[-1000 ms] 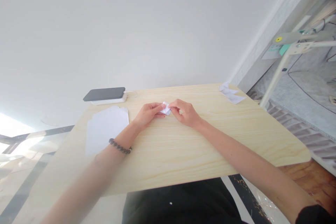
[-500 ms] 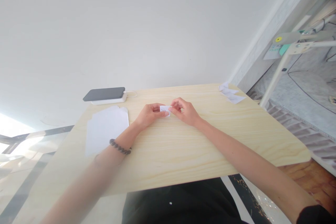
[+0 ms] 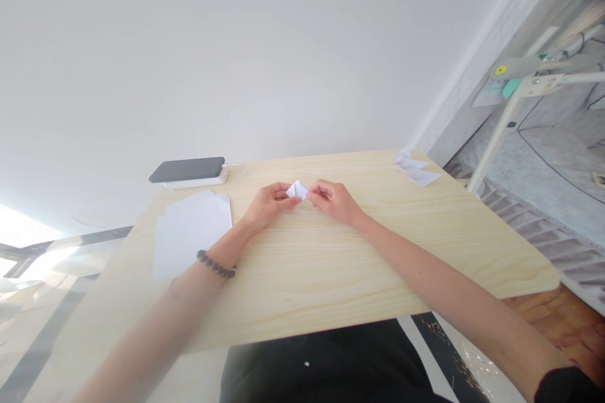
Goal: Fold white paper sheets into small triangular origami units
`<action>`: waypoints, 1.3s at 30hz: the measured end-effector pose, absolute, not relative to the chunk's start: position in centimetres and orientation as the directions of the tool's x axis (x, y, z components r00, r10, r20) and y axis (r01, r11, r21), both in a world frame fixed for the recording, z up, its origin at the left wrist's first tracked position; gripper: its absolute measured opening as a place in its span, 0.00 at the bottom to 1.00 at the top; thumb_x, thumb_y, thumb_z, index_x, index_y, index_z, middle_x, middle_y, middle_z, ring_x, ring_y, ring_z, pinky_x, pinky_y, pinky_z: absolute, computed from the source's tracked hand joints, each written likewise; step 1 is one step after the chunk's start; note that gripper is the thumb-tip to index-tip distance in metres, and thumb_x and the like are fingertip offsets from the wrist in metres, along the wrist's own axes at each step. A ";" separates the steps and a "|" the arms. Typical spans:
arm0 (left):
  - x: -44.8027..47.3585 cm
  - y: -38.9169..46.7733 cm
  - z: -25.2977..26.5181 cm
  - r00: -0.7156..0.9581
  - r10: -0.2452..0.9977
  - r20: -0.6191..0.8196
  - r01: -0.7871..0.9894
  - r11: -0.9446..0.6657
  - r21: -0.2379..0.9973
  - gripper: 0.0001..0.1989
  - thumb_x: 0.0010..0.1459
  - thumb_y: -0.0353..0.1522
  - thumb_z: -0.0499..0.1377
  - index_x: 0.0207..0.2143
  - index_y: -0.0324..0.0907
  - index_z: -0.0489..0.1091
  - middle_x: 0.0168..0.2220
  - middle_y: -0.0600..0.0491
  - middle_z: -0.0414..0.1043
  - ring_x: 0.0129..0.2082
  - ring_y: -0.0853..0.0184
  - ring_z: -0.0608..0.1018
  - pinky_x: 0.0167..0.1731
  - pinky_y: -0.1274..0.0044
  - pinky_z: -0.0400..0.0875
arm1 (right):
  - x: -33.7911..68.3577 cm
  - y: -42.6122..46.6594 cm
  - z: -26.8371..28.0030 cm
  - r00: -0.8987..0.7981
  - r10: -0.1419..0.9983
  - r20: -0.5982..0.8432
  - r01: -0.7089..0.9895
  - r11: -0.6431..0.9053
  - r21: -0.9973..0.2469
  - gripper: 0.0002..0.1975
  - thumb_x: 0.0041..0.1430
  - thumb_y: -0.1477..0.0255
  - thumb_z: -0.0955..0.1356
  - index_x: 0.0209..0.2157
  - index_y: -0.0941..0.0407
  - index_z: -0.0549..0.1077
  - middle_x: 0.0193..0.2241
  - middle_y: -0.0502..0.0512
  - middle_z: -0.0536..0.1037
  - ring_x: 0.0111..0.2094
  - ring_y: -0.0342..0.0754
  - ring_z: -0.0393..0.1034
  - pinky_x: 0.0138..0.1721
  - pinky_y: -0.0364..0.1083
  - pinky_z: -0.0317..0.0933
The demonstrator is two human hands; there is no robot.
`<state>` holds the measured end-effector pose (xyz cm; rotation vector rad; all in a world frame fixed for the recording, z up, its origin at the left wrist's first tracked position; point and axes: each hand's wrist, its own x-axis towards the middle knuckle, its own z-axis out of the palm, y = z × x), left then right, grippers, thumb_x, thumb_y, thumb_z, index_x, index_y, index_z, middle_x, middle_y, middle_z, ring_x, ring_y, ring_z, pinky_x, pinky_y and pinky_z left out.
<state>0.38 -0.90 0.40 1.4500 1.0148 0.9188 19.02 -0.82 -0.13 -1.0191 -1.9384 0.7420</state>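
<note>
A small folded piece of white paper (image 3: pixel 298 189) is held up between both hands over the middle of the table, its outline like a diamond with a crease line on it. My left hand (image 3: pixel 268 204) pinches its left and lower side, thumb in front. On the right corner, the thumb and fingertips of my right hand (image 3: pixel 332 199) are closed. Fingers cover part of the paper's edges. A dark beaded bracelet (image 3: pixel 216 264) circles my left wrist.
White sheets (image 3: pixel 191 233) lie in a stack on the left of the wooden table (image 3: pixel 302 283). Behind them a dark phone (image 3: pixel 189 169) rests on a white block with a cable. Several folded white papers (image 3: pixel 416 171) lie at the back right. A wall stands behind.
The folded paper has turned from a flat rectangle shape to a diamond outline, its point up. My fingers have shifted slightly on it; both arms stay nearly in place.
</note>
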 end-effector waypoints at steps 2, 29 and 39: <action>0.4 -0.9 0.4 0.346 0.938 0.005 0.128 -0.053 0.990 0.19 0.42 0.39 0.62 0.36 0.38 0.68 0.32 0.50 0.73 0.30 0.68 0.73 0.34 0.75 0.64 | 19.0 -0.8 -0.1 -0.345 0.859 0.378 0.379 0.496 -0.781 0.09 0.52 0.68 0.61 0.26 0.59 0.67 0.20 0.48 0.68 0.21 0.38 0.59 0.24 0.38 0.54; 0.3 -1.2 0.6 0.432 0.899 0.073 0.370 -0.251 0.895 0.17 0.44 0.43 0.59 0.30 0.38 0.73 0.21 0.57 0.67 0.21 0.73 0.65 0.21 0.81 0.56 | 18.6 -1.1 -0.1 -0.444 0.805 0.395 0.355 0.562 -0.747 0.11 0.56 0.66 0.58 0.27 0.58 0.65 0.21 0.48 0.64 0.21 0.38 0.54 0.23 0.39 0.51; 0.5 -1.6 0.9 0.430 0.897 0.098 0.380 -0.278 0.882 0.16 0.49 0.43 0.55 0.31 0.39 0.71 0.23 0.56 0.67 0.22 0.73 0.64 0.21 0.81 0.56 | 18.8 -0.8 -0.4 -0.410 0.837 0.363 0.359 0.514 -0.779 0.12 0.56 0.64 0.59 0.28 0.58 0.65 0.19 0.46 0.63 0.20 0.37 0.53 0.22 0.39 0.49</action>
